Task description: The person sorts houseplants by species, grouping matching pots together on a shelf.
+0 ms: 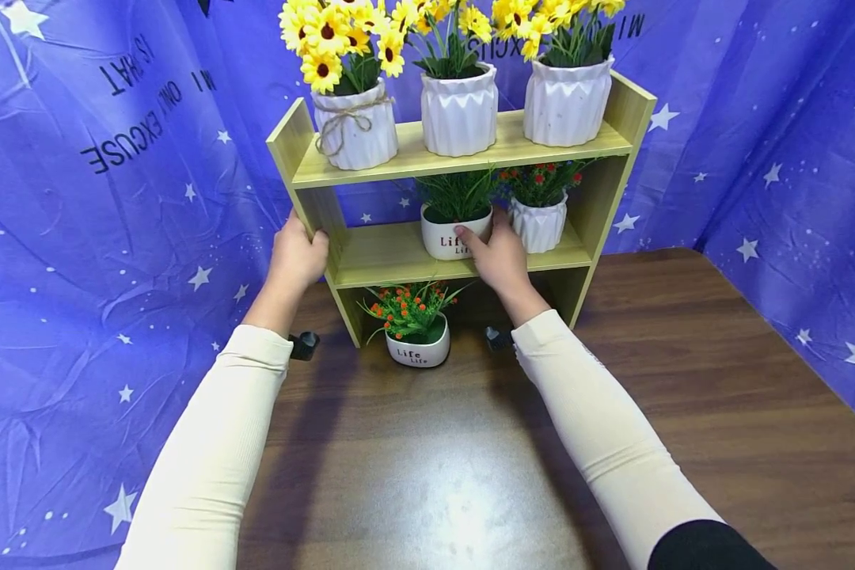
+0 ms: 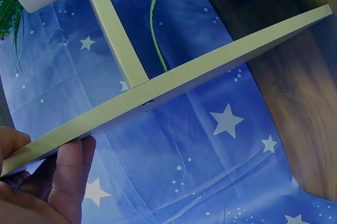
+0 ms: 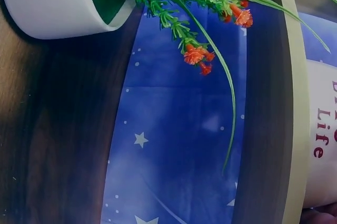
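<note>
My left hand (image 1: 298,252) grips the left side panel of a light wooden shelf (image 1: 385,265), thumb on one face and fingers on the other; the left wrist view shows these fingers (image 2: 68,174) around the panel's edge. On the middle board, my right hand (image 1: 500,252) holds a white oval pot (image 1: 438,237) marked "Life", with grassy green leaves, its thumb on the front and its fingers at the right side. Just right of that hand stands a pleated white pot (image 1: 541,226) with red flowers. In the right wrist view the oval pot (image 3: 321,176) shows only partly.
Three white pots of yellow sunflowers, one of them (image 1: 459,115) in the middle, line the top board. Below, a white oval pot (image 1: 418,348) with orange flowers sits on the brown wooden table (image 1: 399,443). A blue starry curtain (image 1: 150,261) hangs behind and at both sides.
</note>
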{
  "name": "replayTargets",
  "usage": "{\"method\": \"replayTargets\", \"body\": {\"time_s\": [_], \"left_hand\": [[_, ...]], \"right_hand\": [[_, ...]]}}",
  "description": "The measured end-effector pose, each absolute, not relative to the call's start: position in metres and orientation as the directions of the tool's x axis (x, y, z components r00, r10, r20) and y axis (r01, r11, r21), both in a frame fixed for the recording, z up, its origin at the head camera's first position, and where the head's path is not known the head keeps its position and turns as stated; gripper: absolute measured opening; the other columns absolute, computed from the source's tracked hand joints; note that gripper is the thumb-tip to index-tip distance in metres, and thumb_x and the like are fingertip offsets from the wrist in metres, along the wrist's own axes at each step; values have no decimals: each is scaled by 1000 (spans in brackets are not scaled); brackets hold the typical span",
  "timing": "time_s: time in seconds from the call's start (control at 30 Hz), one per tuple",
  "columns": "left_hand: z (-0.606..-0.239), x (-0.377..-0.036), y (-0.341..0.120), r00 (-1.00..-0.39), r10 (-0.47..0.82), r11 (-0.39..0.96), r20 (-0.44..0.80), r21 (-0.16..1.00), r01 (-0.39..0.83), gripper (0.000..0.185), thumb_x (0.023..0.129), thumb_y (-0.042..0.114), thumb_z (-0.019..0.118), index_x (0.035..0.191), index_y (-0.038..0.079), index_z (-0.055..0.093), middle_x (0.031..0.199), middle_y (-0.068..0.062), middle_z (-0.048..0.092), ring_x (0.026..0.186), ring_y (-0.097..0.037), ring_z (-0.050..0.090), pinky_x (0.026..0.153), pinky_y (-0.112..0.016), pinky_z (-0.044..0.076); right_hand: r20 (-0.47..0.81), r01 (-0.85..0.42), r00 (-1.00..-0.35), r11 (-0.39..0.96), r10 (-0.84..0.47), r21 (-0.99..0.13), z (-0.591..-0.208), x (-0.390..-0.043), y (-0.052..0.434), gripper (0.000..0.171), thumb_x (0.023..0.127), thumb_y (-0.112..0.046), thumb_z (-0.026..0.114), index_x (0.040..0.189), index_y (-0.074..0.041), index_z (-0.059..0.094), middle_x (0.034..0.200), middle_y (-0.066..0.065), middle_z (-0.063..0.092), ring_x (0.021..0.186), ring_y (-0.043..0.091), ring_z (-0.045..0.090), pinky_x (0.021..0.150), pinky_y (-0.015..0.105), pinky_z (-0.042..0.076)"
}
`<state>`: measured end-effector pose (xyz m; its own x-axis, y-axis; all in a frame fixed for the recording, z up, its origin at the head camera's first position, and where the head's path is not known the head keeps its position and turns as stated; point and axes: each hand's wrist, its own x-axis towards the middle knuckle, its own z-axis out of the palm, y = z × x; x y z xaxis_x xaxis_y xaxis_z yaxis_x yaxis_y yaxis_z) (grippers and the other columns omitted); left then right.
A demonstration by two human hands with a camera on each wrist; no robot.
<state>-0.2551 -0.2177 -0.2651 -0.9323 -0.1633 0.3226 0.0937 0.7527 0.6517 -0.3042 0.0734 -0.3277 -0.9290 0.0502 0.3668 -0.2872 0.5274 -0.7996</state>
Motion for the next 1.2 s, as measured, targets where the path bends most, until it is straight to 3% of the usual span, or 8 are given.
{"method": "replayTargets", "body": {"time_s": [0.2,0.3,0.5,0.67,0.87,1.03,1.2], "left_hand": [[-265,-255,-217,-929,-162,758,333,644,99,33,97,10,46,127,-2,46,122,-32,61,119,-46,56,101,-54,43],[-267,-255,-217,-931,-161,757,327,646,96,32,97,10,46,127,-2,46,122,-31,61,119,-46,56,101,-54,43],[-267,-255,-216,-936,-155,750,315,655,96,32,97,11,46,127,-1,46,122,-31,61,118,-45,56,101,-54,44],[-264,-253,-216,-932,-160,754,325,649,97,33,97,11,46,128,-2,46,123,-31,61,119,-46,56,100,-55,43],[-264,-253,-217,-934,-164,756,317,648,87,34,97,11,45,129,-2,45,122,-31,61,118,-46,56,100,-55,43],[-265,-254,-218,-930,-164,762,329,641,92,32,97,11,46,127,-1,46,121,-31,62,118,-46,56,99,-55,44],[-265,-254,-217,-927,-162,763,338,639,99,31,97,10,47,126,-2,47,121,-31,61,118,-46,56,100,-55,44]], "right_hand": [[360,-286,-932,534,38,-796,-328,-303,77,80,93,-48,65,152,-6,34,136,20,56,126,35,53,103,47,41],[374,-306,-926,466,57,-830,-332,-296,81,71,94,-44,66,148,-6,42,135,17,58,125,30,54,104,43,42],[475,-416,-857,277,200,-866,-356,-260,88,43,93,-23,69,126,2,60,121,17,64,113,24,60,93,36,51],[519,-454,-822,281,233,-846,-379,-230,87,35,90,-20,72,118,0,65,115,11,67,108,22,61,84,38,53],[491,-434,-854,281,174,-856,-401,-217,79,41,87,-19,76,122,-1,63,119,14,65,112,27,59,87,47,52],[349,-323,-937,316,29,-892,-421,-217,66,57,85,-25,79,130,0,56,129,16,59,121,34,54,92,50,51],[232,-237,-971,366,-59,-900,-436,-217,49,69,83,-28,81,136,2,50,137,19,54,124,36,52,97,48,48]]}}
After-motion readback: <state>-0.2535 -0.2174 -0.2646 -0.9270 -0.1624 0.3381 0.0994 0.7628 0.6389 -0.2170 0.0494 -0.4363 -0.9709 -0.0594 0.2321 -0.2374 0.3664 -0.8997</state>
